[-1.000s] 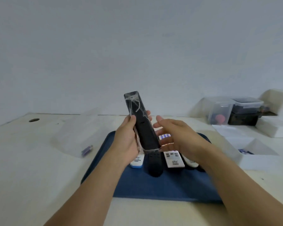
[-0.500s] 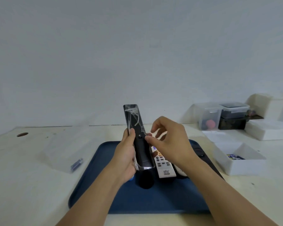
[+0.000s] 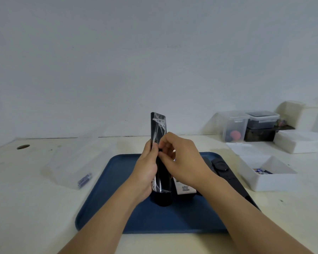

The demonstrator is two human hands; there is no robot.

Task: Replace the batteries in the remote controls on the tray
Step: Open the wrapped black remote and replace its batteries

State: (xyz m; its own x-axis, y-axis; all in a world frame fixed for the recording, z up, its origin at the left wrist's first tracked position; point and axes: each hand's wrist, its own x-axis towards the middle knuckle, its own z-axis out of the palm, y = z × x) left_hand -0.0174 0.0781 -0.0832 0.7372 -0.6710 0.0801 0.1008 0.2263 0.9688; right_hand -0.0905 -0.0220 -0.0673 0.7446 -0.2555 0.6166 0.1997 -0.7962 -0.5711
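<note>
My left hand [image 3: 148, 168] grips the long black plastic-wrapped remote control [image 3: 159, 143] upright above the dark blue plastic tray [image 3: 106, 195], long axis vertical. My right hand [image 3: 180, 158] fingers [image 3: 162, 154] pinch its middle from the right side.

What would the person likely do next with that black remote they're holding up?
Probably slide the back cover off. The left hand grips the black remote, wrapped in clear film, upright above the tray, and the right hand has its fingertips on its middle; no battery is visible yet.
</note>
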